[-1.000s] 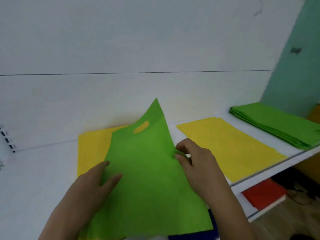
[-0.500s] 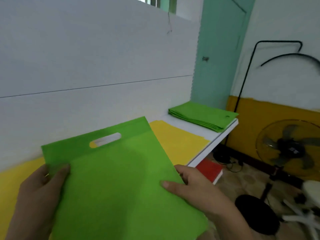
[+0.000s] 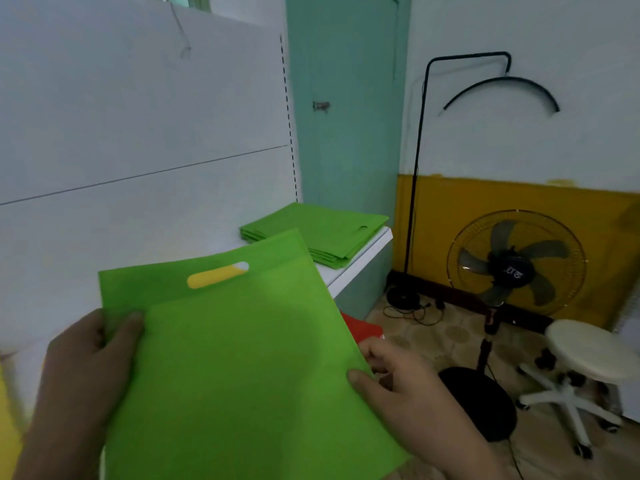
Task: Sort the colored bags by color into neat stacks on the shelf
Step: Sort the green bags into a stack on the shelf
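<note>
A flat green bag (image 3: 239,368) with a cut-out handle fills the lower middle of the view, held up in the air. My left hand (image 3: 83,386) grips its left edge, thumb on the front. My right hand (image 3: 398,389) pinches its right edge with the thumb on top. Yellow (image 3: 211,277) shows through the handle hole. A stack of green bags (image 3: 322,230) lies at the far right end of the white shelf (image 3: 360,261), beyond the held bag. A yellow bag (image 3: 7,427) is blurred at the left edge.
A red bag (image 3: 363,329) lies on a lower shelf below the shelf end. To the right stand a floor fan (image 3: 516,268), a white stool (image 3: 588,351) and a black lamp stand (image 3: 415,168) by the teal door (image 3: 346,109).
The view has swung right, from the yellow bags toward the shelf end. Both hands lifted the green bag off the pile and carried it rightward, closer to the green stack.
</note>
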The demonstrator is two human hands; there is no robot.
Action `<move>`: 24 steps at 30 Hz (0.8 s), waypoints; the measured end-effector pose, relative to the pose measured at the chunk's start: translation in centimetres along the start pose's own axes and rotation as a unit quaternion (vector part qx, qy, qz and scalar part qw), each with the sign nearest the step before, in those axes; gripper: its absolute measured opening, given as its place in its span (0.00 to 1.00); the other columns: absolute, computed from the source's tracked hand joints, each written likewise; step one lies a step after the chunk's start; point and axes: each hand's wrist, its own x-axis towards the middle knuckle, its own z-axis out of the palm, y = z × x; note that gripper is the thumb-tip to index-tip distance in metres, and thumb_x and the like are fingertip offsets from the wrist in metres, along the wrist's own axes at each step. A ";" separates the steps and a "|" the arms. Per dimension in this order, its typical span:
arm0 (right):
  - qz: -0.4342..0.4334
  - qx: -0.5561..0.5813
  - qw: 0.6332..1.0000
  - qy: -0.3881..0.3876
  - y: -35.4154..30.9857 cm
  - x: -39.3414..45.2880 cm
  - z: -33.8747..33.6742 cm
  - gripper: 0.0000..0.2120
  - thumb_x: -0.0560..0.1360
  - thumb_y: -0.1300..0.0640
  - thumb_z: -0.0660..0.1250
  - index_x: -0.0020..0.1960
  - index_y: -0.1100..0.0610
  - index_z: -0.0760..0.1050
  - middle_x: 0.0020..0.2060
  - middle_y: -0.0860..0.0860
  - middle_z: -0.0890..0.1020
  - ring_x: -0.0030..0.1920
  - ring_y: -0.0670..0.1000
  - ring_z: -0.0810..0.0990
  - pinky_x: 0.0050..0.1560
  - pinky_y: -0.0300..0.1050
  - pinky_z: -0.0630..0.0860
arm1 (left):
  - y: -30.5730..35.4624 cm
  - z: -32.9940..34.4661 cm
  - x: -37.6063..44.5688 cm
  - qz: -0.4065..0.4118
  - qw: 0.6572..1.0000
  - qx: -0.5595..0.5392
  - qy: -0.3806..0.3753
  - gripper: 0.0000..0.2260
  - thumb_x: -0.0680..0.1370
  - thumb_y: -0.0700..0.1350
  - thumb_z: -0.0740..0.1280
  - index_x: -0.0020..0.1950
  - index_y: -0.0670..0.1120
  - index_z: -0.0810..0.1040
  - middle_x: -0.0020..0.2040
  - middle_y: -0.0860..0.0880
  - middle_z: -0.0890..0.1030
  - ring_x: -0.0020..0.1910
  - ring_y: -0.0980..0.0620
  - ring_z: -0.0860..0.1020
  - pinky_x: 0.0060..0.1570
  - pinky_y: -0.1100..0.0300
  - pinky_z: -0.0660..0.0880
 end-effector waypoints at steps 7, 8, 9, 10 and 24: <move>-0.002 -0.004 0.999 0.049 6.0 5.0 -10.9 0.04 0.77 0.55 0.65 0.50 0.48 0.78 0.44 0.43 0.84 0.42 0.45 0.83 0.46 0.55 0.80 | 13.1 13.3 0.5 0.052 0.999 0.002 -0.013 0.10 0.79 0.45 0.65 0.42 0.41 0.79 0.36 0.39 0.81 0.37 0.40 0.80 0.40 0.45 0.77; -0.002 -0.007 0.998 0.060 6.7 5.9 -12.2 0.05 0.77 0.55 0.65 0.50 0.47 0.78 0.44 0.42 0.84 0.42 0.43 0.83 0.46 0.54 0.80 | 14.2 15.0 1.1 0.061 0.998 0.009 -0.017 0.10 0.79 0.45 0.65 0.42 0.41 0.79 0.36 0.39 0.80 0.36 0.41 0.80 0.40 0.47 0.77; -0.004 -0.010 0.998 0.069 7.4 6.8 -13.3 0.05 0.77 0.55 0.65 0.49 0.46 0.78 0.44 0.41 0.84 0.42 0.42 0.82 0.45 0.53 0.80 | 15.0 16.5 1.8 0.074 0.997 0.013 -0.019 0.10 0.79 0.45 0.64 0.43 0.41 0.79 0.37 0.40 0.80 0.36 0.42 0.79 0.40 0.48 0.76; -0.003 -0.013 0.997 0.078 8.1 7.8 -14.4 0.05 0.77 0.55 0.66 0.49 0.46 0.77 0.44 0.41 0.84 0.42 0.42 0.82 0.45 0.53 0.80 | 15.9 17.9 2.5 0.078 0.997 0.016 -0.023 0.09 0.80 0.45 0.64 0.43 0.42 0.79 0.37 0.40 0.80 0.36 0.43 0.79 0.41 0.49 0.76; -0.042 -0.031 0.997 0.052 14.5 26.9 -19.6 0.04 0.78 0.55 0.66 0.48 0.48 0.79 0.42 0.40 0.84 0.40 0.38 0.81 0.40 0.39 0.79 | 15.7 31.6 15.6 0.021 0.999 -0.037 -0.024 0.07 0.80 0.42 0.64 0.44 0.45 0.79 0.37 0.45 0.81 0.36 0.46 0.80 0.37 0.58 0.75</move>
